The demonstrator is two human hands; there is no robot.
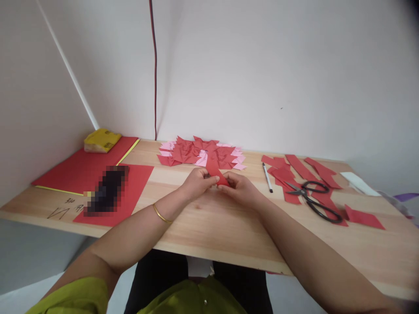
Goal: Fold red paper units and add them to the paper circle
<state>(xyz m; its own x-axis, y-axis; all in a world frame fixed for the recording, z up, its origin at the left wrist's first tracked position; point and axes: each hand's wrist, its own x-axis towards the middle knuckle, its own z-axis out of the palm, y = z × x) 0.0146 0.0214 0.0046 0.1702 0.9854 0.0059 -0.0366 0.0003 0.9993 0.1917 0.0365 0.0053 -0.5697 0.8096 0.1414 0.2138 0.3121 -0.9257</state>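
A strip of red paper (214,165) is held between my two hands, just above the wooden table. My left hand (197,182) pinches its left side, with the thumb lying on the paper. At the lower right end, the fingers of my right hand (240,189) are closed on the same strip. Right behind the hands lies a heap of folded paper pieces (188,152) in red and pink, with pointed ends. The upper end of the strip overlaps this heap in the view. My fingers hide part of the strip's lower end.
Black-handled scissors (307,196) lie partly open on loose red strips (296,168) to the right, beside a white pen (267,178). Folded white paper (360,183) is farther right. On the left are red sheets (137,187), a yellow packet (102,140) and a blurred dark object (108,192).
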